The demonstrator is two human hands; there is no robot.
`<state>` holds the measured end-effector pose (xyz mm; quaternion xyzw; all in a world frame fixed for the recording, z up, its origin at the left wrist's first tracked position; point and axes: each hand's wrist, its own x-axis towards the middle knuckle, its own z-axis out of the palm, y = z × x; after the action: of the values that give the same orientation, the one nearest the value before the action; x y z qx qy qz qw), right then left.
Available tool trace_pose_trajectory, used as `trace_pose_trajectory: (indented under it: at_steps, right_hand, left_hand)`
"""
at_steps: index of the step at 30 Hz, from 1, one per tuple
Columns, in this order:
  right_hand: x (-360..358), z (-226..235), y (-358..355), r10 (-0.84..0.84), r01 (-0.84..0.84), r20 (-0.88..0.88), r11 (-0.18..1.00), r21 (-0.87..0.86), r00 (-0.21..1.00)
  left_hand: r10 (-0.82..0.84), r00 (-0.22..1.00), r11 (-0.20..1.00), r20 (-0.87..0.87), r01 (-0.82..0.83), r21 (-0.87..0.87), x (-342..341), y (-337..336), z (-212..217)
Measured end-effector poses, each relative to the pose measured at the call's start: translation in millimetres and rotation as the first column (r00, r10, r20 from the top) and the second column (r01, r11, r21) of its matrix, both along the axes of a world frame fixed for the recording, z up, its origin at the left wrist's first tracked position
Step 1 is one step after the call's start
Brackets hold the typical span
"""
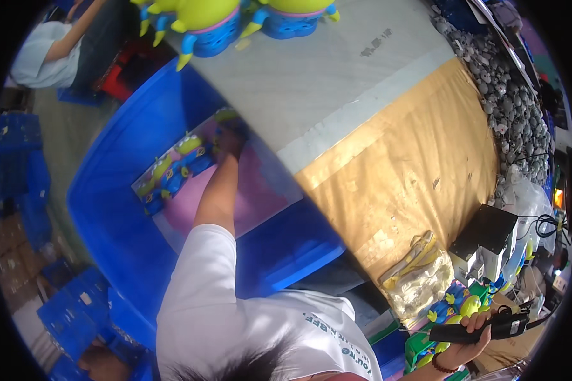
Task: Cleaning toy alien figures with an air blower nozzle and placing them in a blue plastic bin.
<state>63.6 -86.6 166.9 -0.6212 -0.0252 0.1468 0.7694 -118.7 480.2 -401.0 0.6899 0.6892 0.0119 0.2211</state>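
Observation:
My left arm reaches down into a large blue bin (117,143). In its shadow, my left hand (231,141) is closed around a green and blue toy figure (225,117), its fingers only dimly visible. Beside it, several similar alien toy figures (175,170) lie in a row on a pink and clear sheet (260,190) inside the bin. Off to the right, my right hand (476,330) grips a black corded hand tool (457,331), over a green crate (417,350) of more toy figures (448,308). The tool's exact kind is unclear.
Two large green and blue figures (213,25) stand on the grey tabletop (286,89). Brown sheeting (400,165) covers its nearer part, with a glove (416,260) and a black box (483,235) on it. Grey small parts (499,95) pile along the right. Another person (47,57) is at upper left.

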Motion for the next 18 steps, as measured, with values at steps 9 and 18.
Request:
trace_pose_trajectory:
  at_steps: [9, 18]
  right_hand:
    - [5.0, -16.6, 9.5, -0.055, 0.055, 0.010, 0.998, -0.020, 0.998]
    - [-1.2, -25.8, -17.2, 0.045, -0.067, 0.146, 0.986, 0.150, 0.988]
  left_hand:
    - [0.045, 0.981, 0.998, 0.190, -0.035, -0.058, 13.5, -20.8, 6.1]
    - [0.913, -0.101, 0.394, 0.394, 0.462, -0.794, -119.6, -116.5, 154.2]
